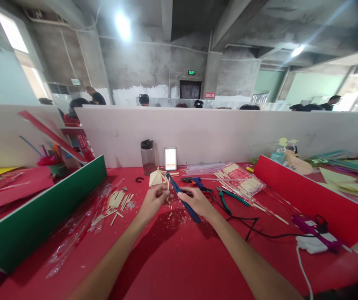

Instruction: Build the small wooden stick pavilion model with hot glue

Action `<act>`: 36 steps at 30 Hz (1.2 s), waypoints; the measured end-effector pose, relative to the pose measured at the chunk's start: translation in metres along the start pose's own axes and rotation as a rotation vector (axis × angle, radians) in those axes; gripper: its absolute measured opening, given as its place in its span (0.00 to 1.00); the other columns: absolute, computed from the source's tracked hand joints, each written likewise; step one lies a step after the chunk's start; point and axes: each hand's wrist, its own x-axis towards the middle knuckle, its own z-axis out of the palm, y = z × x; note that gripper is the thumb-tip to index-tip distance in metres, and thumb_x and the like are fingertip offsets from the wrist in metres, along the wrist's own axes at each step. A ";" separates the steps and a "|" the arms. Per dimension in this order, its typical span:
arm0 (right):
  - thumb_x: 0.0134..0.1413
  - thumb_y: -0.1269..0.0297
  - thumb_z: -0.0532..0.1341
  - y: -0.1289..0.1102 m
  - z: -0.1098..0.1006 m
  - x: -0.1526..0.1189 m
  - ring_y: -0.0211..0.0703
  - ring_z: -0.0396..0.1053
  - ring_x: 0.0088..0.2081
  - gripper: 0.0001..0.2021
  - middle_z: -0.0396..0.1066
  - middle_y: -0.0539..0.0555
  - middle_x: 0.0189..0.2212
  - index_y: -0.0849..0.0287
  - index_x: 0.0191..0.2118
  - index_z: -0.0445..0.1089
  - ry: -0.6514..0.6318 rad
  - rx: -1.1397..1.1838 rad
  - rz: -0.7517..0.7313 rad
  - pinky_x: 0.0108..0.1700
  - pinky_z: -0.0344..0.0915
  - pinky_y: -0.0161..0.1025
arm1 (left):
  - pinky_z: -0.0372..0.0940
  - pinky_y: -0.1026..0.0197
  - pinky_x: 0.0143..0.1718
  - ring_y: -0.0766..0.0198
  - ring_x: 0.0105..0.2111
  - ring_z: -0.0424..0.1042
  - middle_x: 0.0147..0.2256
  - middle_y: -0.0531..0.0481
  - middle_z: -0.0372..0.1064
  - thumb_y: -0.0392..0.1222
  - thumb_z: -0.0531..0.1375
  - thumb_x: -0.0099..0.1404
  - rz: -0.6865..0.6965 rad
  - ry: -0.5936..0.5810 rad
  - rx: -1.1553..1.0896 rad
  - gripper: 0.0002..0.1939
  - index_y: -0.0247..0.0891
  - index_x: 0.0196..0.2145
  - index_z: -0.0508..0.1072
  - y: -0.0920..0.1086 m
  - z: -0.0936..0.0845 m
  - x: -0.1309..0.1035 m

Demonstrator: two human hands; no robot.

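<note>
Head view, taking the small fan-shaped model of pale wooden sticks as the landmark and moving left to right: far to its left a long green board leans along the red desk, and between that board and the model lies a loose scatter of short cut pale wooden sticks. Just behind the model stands a clear plastic bottle with a black cap. The left hand sits just below and in front of the model, fingers curled shut on a thin stick piece pinched at the tips, close under the model's lower edge; the forearm runs in from the lower left, wrist slightly raised. Immediately right of the model is the blue hot-glue gun, its long axis slanting from upper left, nozzle near the model, down to lower right. The right hand is closed around the gun's body, forearm coming in from the lower right. So the model lies up and left of both hands, with the left hand nearer, and the gun's nozzle points toward it. Further right of the model lie green-handled pliers, then a clear packet of pale sticks with red print, a black cable, a red board, and a purple tool.
</note>
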 end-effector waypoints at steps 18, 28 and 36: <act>0.68 0.55 0.44 0.023 0.022 -0.002 0.46 0.69 0.42 0.19 0.72 0.56 0.39 0.59 0.48 0.68 0.051 -0.205 0.005 0.48 0.63 0.42 | 0.65 0.62 0.27 0.65 0.22 0.70 0.26 0.48 0.74 0.50 0.63 0.57 -0.003 0.032 0.042 0.14 0.34 0.32 0.72 -0.010 -0.001 0.002; 0.70 0.56 0.41 0.019 0.026 -0.006 0.47 0.71 0.46 0.19 0.73 0.61 0.41 0.60 0.46 0.65 0.086 -0.435 0.035 0.48 0.62 0.40 | 0.66 0.61 0.26 0.65 0.20 0.69 0.24 0.50 0.72 0.50 0.66 0.52 -0.104 0.079 -0.030 0.16 0.34 0.30 0.72 -0.012 0.011 0.000; 0.71 0.58 0.42 0.022 0.031 -0.006 0.47 0.70 0.50 0.19 0.73 0.63 0.45 0.62 0.49 0.66 0.114 -0.496 0.078 0.50 0.60 0.39 | 0.67 0.60 0.26 0.64 0.22 0.69 0.23 0.49 0.72 0.51 0.67 0.50 -0.136 0.103 -0.076 0.17 0.34 0.28 0.72 -0.014 0.014 0.000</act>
